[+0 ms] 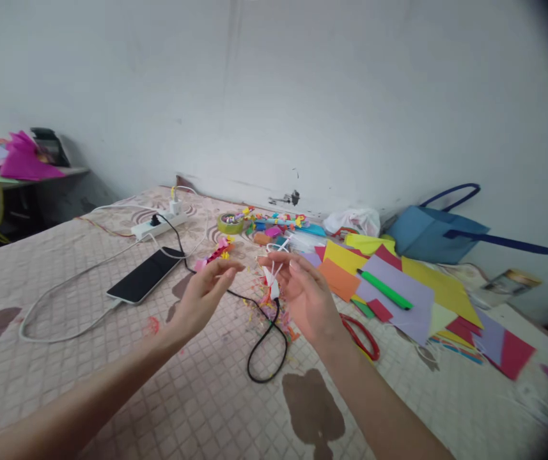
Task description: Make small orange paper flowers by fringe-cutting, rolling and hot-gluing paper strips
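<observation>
Out to the left of the left hand, a dark-screened phone (146, 276) lies on the quilted cover. Next comes the left hand (211, 289) itself, thumb and fingers parted, nothing visible between them, tips aimed rightward at its partner. And here's the key spot, the gap between the hands: a white corded device (274, 291), long axis running away from the person, far end leaning slightly left, its black cable (266, 381) looping back nearer than both. The right hand (305, 297) is clearly the closer one, just beside it! A thin white strand (275, 271) shows at those curved right fingers; whether they pinch it, one cannot tell. The hands stand apart. Right of the right hand, red handles (375, 348) lie by its wrist, then a green tool (386, 291) on coloured papers (417, 319).
</observation>
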### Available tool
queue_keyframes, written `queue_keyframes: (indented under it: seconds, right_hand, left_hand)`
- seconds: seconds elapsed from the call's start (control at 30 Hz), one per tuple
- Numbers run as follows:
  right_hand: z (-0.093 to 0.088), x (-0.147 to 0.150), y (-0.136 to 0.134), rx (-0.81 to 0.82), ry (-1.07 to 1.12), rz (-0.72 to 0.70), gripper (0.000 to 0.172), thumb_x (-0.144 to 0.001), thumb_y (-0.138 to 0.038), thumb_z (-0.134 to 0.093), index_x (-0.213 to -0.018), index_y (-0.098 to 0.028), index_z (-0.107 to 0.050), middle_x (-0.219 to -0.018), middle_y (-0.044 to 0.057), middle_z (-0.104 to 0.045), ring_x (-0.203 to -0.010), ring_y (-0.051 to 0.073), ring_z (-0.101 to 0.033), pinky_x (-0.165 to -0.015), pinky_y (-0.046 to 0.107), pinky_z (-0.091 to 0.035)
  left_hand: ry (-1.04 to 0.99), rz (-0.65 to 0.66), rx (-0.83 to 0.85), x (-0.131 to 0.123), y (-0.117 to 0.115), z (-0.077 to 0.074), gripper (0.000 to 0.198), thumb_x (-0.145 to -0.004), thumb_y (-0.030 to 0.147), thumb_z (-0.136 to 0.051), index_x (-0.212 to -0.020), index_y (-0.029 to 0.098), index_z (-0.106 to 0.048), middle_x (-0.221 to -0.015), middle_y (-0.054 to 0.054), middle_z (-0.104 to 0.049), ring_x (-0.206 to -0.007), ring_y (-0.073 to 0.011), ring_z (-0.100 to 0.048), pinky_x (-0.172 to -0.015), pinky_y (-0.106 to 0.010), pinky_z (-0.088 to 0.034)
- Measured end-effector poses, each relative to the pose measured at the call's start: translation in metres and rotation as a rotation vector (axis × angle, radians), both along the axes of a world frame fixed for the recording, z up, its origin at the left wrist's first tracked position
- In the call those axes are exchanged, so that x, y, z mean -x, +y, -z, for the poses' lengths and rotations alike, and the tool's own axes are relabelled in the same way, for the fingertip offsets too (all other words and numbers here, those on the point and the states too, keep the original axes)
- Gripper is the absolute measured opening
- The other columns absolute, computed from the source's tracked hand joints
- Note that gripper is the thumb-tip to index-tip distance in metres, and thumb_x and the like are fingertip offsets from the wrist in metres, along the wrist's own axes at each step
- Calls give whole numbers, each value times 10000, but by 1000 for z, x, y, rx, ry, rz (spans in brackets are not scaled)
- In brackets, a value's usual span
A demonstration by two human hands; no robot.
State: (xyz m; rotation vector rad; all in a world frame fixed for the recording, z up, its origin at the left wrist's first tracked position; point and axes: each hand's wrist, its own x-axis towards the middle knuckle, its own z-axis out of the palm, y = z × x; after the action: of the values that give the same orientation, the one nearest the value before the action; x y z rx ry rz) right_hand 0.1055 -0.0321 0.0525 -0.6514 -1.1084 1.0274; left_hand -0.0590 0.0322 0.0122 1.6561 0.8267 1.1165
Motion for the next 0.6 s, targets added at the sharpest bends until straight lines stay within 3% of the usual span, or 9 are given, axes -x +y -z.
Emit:
queue_keyframes:
  seconds: [0.13,0.23,0.33,0.43,0.6]
  right_hand:
    - [-1,-10,-10,-18,-24,54,199,-855,-278,-532,-919,-240,-717,-995,40,-713,-1038,227,-601,-956,395,-416]
    - [1,-20,-16,-29,-48,92,214,-871,-266,-515,-963,-240,-707,-1045,46,-702,-1052,234,-598,-925,401,-441]
    - [3,-28,-22,-45,-88,152,225,-882,-263,-509,-992,-239,-703,-1073,51,-693,-1089,235,-580,-967,406,-416]
    - [4,-33,-28,-46,-126,204,230,-889,-267,-503,-998,-243,-703,-1086,53,-687,-1112,239,-567,-982,411,-407]
    - [3,-38,-36,-45,-123,233,231,-889,-266,-503,-1011,-255,-699,-1088,49,-690,-1103,233,-576,-986,410,-404]
  left_hand:
    - [-115,315,90,-29,-21,-18,298,-915,382,-437,-1051,190,-620,-1110,-77,-641,-1053,-219,-569,-906,-353,-436]
    - [-154,407,102,-48,-35,-22,274,-882,378,-512,-1049,184,-611,-1111,-82,-635,-1035,-219,-577,-886,-341,-452]
    - [-108,369,61,-60,-44,-22,285,-800,324,-640,-1034,168,-596,-1045,-91,-651,-964,-221,-602,-818,-327,-478]
    - [-48,296,29,-68,-49,-23,273,-805,308,-628,-1030,155,-603,-1022,-96,-665,-912,-215,-616,-817,-336,-478]
    - [14,287,28,-75,-54,-24,264,-825,331,-595,-1018,156,-636,-1031,-92,-683,-915,-223,-623,-804,-317,-475]
